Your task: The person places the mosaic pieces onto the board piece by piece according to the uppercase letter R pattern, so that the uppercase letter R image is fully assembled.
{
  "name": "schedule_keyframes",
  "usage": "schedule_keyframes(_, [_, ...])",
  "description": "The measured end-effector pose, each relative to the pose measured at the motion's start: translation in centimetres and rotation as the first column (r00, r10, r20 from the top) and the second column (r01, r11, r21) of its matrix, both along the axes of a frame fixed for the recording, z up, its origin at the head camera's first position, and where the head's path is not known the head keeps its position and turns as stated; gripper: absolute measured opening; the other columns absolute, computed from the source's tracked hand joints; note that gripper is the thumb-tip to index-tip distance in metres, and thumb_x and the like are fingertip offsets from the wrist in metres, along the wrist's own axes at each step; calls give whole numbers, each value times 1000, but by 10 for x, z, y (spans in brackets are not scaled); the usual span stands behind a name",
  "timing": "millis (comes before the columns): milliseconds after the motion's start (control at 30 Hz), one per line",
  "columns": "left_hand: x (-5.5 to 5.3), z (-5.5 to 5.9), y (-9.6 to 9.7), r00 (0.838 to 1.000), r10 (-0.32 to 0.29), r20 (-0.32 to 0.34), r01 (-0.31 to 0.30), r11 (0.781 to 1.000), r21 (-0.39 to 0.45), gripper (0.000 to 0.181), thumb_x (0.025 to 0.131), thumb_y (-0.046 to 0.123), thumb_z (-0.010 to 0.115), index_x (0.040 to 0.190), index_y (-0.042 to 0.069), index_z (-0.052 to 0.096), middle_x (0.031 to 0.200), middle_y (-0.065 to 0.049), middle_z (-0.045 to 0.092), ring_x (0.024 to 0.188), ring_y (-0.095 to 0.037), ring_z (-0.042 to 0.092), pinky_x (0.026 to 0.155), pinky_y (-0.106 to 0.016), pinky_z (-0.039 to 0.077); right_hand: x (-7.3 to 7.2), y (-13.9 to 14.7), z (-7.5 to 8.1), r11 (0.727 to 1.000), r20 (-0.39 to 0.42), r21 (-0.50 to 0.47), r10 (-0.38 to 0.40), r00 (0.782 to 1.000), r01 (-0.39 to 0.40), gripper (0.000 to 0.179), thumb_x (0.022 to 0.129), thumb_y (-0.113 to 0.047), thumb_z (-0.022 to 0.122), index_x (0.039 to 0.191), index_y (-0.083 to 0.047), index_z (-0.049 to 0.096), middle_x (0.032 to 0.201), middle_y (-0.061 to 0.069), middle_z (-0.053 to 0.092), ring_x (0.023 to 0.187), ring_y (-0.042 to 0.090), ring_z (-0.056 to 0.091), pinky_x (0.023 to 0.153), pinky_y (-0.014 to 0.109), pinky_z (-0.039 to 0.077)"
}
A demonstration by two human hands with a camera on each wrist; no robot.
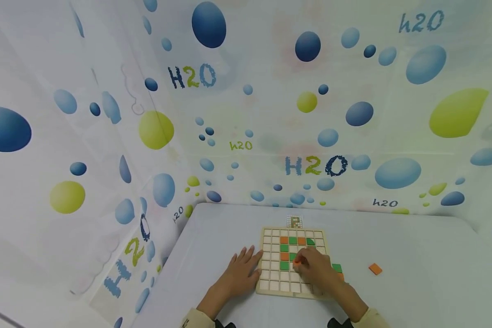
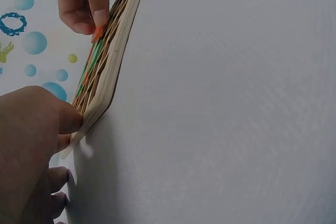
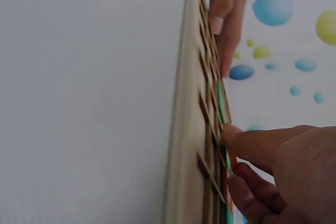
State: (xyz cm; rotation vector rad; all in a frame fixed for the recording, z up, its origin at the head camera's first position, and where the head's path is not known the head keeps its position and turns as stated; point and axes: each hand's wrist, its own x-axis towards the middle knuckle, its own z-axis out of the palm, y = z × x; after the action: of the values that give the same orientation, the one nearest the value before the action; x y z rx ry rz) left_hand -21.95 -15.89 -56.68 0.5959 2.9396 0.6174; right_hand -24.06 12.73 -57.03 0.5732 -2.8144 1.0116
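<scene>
My right hand (image 1: pixel 315 269) pinches a small orange tile (image 2: pixel 97 34) over the middle of a wooden grid board (image 1: pixel 272 294). In the head view, its fingers cover part of the grid. Square orange and green tiles sit in the board's cells, among them an orange tile (image 1: pixel 284 240) and a green tile (image 1: pixel 284 265) in one column. At the end of the top row of tiles lies a green piece (image 1: pixel 310 241) with a rounded corner. My left hand (image 1: pixel 241 273) lies with fingers extended, touching the board's left edge.
A small card with a pixel pattern (image 1: pixel 294 222) lies behind the board. To the right, one orange tile (image 1: pixel 375 269) is loose on the white table (image 1: pixel 418 255). A green tile (image 1: pixel 337 268) shows by the board's right edge. Patterned curtains stand behind and left.
</scene>
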Motion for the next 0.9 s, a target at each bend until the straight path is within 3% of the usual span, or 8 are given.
schedule_keyframes(333, [-1, -1, 0, 1000, -7, 0, 7, 1000, 5, 58, 110, 37, 48, 164, 17, 40, 172, -16, 30, 160, -42, 24, 126, -67, 21, 7, -8, 3, 997, -108, 59, 52, 993, -46, 14, 90, -20, 85, 89, -24, 71, 89, -11, 62, 79, 6, 55, 70, 34, 41])
schedule_keyframes(533, [-2, -2, -1, 1000, -14, -2, 14, 1000, 4, 58, 110, 36, 47, 165, 17, 39, 172, -16, 30, 160, -42, 24, 126, -67, 22, 8, -4, 2, 995, -101, 65, 85, 991, -78, 14, 91, -17, 83, 94, -26, 72, 97, -12, 65, 91, 11, 61, 75, 37, 41])
schedule_keyframes(667, [-1, -2, -2, 1000, -17, -8, 17, 1000, 5, 58, 110, 37, 47, 164, 17, 40, 172, -16, 31, 160, -43, 25, 125, -68, 22, 6, -3, -1, 992, -109, 99, 95, 990, -85, 15, 92, -16, 82, 97, -26, 72, 97, -12, 64, 89, 8, 60, 75, 36, 41])
schedule_keyframes(900, [-1, -2, -2, 1000, -19, -15, 19, 1000, 10, 58, 110, 37, 48, 164, 17, 40, 172, -17, 31, 159, -44, 26, 125, -69, 22, 9, -2, -2, 983, -212, 166, 117, 970, -82, 15, 90, -16, 83, 97, -24, 72, 97, -11, 64, 87, 9, 61, 71, 31, 41])
